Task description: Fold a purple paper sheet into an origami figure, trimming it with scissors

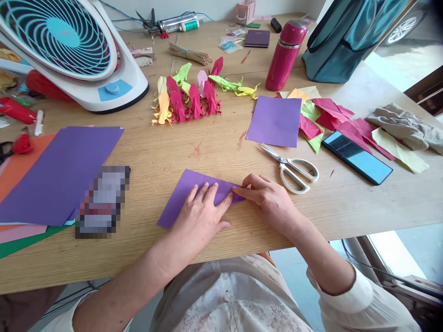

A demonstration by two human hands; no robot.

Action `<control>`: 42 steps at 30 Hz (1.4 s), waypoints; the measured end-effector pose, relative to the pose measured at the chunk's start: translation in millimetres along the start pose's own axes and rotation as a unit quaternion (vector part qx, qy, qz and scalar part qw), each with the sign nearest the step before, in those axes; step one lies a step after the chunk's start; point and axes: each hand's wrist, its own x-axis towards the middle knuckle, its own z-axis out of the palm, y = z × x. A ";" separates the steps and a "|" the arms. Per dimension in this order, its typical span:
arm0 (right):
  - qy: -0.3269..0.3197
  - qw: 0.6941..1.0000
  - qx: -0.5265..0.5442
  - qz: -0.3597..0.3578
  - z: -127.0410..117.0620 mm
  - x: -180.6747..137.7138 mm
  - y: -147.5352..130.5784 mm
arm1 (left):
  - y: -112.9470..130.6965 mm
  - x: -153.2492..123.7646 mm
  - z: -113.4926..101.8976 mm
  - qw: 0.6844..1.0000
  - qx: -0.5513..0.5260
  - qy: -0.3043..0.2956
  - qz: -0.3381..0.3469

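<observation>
A folded purple paper sheet [182,193] lies on the wooden table [214,147] near its front edge. My left hand [200,214] rests flat on the sheet, fingers spread and stretched out. My right hand [268,198] presses its fingertips on the sheet's right corner, fingers close together over the fold. White-handled scissors [294,170] lie just right of my right hand. A second purple sheet [276,121] lies flat behind them.
Several folded paper figures [188,99] stand mid-table. A stack of coloured paper [55,170] lies left, a white and teal fan [69,50] behind it. A pink bottle [285,55], teal bag [346,37], phone [358,157], paper scraps [332,120] and cloth [404,127] sit right.
</observation>
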 end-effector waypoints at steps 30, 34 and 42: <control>-0.010 0.999 -0.022 0.027 1.9 5.5 -7.3 | -3.0 0.7 -4.9 1.000 -0.021 -0.021 0.008; -0.016 1.000 0.015 0.018 -2.0 5.1 -0.8 | -4.0 0.3 -4.9 1.000 -0.025 -0.008 0.010; -0.009 0.997 0.079 -0.005 -4.2 2.8 14.4 | -3.3 1.0 -5.7 1.000 -0.020 -0.013 0.004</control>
